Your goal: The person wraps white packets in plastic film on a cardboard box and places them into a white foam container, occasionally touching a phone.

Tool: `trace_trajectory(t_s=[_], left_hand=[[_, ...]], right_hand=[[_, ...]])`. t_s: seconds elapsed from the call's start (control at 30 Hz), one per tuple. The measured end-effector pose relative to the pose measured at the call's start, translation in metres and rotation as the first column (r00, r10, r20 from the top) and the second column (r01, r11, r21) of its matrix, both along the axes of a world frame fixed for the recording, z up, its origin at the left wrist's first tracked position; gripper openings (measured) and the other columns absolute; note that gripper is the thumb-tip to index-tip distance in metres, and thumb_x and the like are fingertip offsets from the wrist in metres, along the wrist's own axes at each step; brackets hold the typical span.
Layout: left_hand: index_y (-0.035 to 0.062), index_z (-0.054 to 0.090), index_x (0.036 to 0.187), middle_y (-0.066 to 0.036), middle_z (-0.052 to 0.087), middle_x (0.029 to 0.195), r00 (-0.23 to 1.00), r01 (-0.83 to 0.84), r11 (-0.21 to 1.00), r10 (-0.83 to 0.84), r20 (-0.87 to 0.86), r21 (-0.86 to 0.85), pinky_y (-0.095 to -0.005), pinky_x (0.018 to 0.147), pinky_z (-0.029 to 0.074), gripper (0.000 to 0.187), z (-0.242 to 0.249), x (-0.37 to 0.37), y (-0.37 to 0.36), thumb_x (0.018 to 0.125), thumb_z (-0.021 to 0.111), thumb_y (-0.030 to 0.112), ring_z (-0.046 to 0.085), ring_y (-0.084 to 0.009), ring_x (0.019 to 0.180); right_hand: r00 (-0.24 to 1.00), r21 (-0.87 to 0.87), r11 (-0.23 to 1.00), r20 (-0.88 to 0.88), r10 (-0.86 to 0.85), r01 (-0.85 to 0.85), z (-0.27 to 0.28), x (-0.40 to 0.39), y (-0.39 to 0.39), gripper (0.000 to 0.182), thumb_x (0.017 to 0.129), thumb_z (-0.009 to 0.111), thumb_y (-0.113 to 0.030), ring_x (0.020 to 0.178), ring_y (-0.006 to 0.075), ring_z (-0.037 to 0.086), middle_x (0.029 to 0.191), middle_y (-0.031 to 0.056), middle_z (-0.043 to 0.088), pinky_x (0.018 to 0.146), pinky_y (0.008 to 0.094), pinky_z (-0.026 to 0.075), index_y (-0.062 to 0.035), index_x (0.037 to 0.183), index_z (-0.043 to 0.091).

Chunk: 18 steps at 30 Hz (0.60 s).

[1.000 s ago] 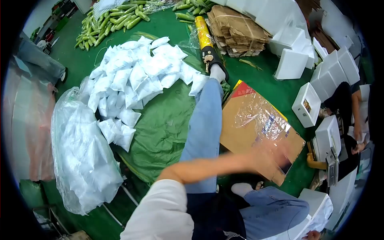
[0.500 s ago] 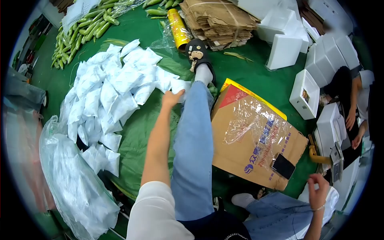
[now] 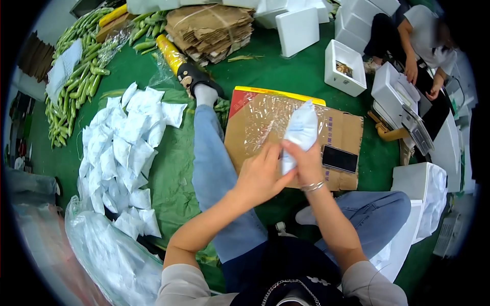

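Note:
A plump white pillow-shaped pack [image 3: 302, 125], which looks like an ice pack, is held up in front of me over the cardboard box [image 3: 250, 140]. My right hand [image 3: 306, 160] is closed around its lower part, thumb across the near face. At the lower left side, my left hand [image 3: 261, 173] grips it too, with some of the fingers hidden. A large heap of similar white packs [image 3: 122, 148] lies to the left on a green sheet [image 3: 173, 178]. A black phone [image 3: 339, 158] rests on the box, just right of my right hand.
My outstretched leg [image 3: 212, 153] lies between heap and box. Green corn cobs [image 3: 76, 97] are piled far left, and flattened cardboard [image 3: 209, 30] is stacked behind. White foam boxes [image 3: 345, 69], a scale [image 3: 417, 130] and another seated person [image 3: 429, 38] are at right.
My left hand has left the heap and come right, bringing a white pack over the box. My right hand has moved in from the far right and closed on it. The view has turned right.

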<state>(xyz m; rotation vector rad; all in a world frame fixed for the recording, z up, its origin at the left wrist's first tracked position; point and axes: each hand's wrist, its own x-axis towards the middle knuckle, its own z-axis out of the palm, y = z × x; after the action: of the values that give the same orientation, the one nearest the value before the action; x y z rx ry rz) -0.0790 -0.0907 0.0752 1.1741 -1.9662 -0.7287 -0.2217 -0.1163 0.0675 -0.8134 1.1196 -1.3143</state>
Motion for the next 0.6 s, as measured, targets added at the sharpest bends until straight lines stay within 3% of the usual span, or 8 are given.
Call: trace_trajectory(t_s=[0.07,0.17,0.37,0.4,0.43,0.47,0.53,0.6], left_hand=[[-0.0042,0.045,0.118,-0.019,0.055,0.103,0.989,-0.096,0.995,0.100,0.111,-0.037,-0.0414,0.067,0.051,0.068,-0.020,0.005,-0.012,0.073,0.077,0.035,0.061,-0.0365,0.087],[-0.0014,0.046,0.108,-0.020,0.057,0.099,0.734,-0.299,0.954,0.211,0.646,0.028,-0.0440,0.063,0.053,0.065,-0.091,0.030,-0.033,0.074,0.072,0.048,0.062,-0.0358,0.084],[-0.0011,0.056,0.078,-0.016,0.063,0.073,0.627,-0.250,0.961,0.066,0.776,0.120,-0.0417,0.052,0.051,0.031,-0.128,0.040,-0.061,0.084,0.064,0.029,0.062,-0.0290,0.055],[-0.0009,0.055,0.070,-0.016,0.064,0.073,0.950,-0.227,0.790,0.051,0.307,0.570,-0.0401,0.055,0.051,0.031,-0.106,0.048,-0.067,0.085,0.061,0.025,0.063,-0.0263,0.060],[-0.0008,0.054,0.063,-0.016,0.065,0.072,0.944,0.068,0.526,0.240,-0.225,0.848,-0.0386,0.058,0.052,0.033,-0.087,0.053,-0.074,0.087,0.059,0.022,0.065,-0.0236,0.065],[-0.0008,0.054,0.063,-0.016,0.065,0.072,0.948,0.061,0.519,0.236,-0.211,0.852,-0.0386,0.058,0.052,0.033,-0.075,0.051,-0.083,0.087,0.059,0.022,0.065,-0.0236,0.065],[-0.0024,0.064,0.076,-0.013,0.067,0.076,0.718,0.253,0.719,0.309,-0.623,0.647,-0.0364,0.073,0.052,0.030,-0.063,0.038,-0.093,0.087,0.062,0.025,0.066,-0.0213,0.078],[-0.0005,0.064,0.093,-0.014,0.067,0.087,0.884,0.182,0.783,0.134,-0.447,0.594,-0.0370,0.081,0.050,0.030,-0.081,0.016,-0.100,0.085,0.065,0.029,0.066,-0.0244,0.086]], right_hand=[[0.956,-0.016,0.998,-0.286,-0.068,0.066,-0.014,-0.036,-0.013,0.080,0.065,0.080,-0.011,0.099,0.0239,0.059,0.110,0.0138,0.057,0.085,0.0386,0.050,0.0026,0.131,0.036],[0.225,-0.151,0.985,-0.966,-0.129,-0.084,-0.032,-0.064,-0.043,0.093,0.052,0.079,-0.026,0.111,0.0381,0.048,0.117,0.0199,0.053,0.098,0.0471,0.037,-0.0021,0.131,0.038],[-0.037,-0.117,0.959,-0.991,-0.131,-0.259,-0.101,-0.045,-0.077,0.103,0.050,0.082,-0.027,0.114,0.0396,0.044,0.125,0.0229,0.046,0.102,0.0456,0.031,-0.0005,0.137,0.032],[-0.030,-0.122,0.959,-0.990,-0.135,-0.257,-0.101,-0.046,-0.076,0.103,0.050,0.082,-0.027,0.114,0.0396,0.044,0.125,0.0229,0.046,0.102,0.0456,0.031,-0.0005,0.137,0.032],[0.000,-0.093,0.955,-0.995,-0.097,-0.282,-0.100,-0.044,-0.070,0.103,0.051,0.082,-0.026,0.115,0.0398,0.043,0.126,0.0234,0.045,0.102,0.0459,0.031,0.0004,0.137,0.033],[0.030,-0.058,0.950,-0.998,-0.051,-0.306,-0.100,-0.043,-0.064,0.102,0.052,0.082,-0.026,0.116,0.0400,0.043,0.127,0.0240,0.044,0.102,0.0462,0.031,0.0012,0.137,0.033],[0.065,-0.025,0.908,-0.998,0.003,-0.419,-0.101,-0.045,-0.051,0.102,0.052,0.083,-0.026,0.118,0.0398,0.041,0.128,0.0239,0.042,0.103,0.0455,0.031,0.0008,0.137,0.033],[0.079,0.024,0.841,-0.994,0.079,-0.540,-0.096,-0.046,-0.053,0.102,0.051,0.083,-0.026,0.121,0.0396,0.040,0.128,0.0229,0.042,0.104,0.0450,0.031,0.0001,0.137,0.033]])
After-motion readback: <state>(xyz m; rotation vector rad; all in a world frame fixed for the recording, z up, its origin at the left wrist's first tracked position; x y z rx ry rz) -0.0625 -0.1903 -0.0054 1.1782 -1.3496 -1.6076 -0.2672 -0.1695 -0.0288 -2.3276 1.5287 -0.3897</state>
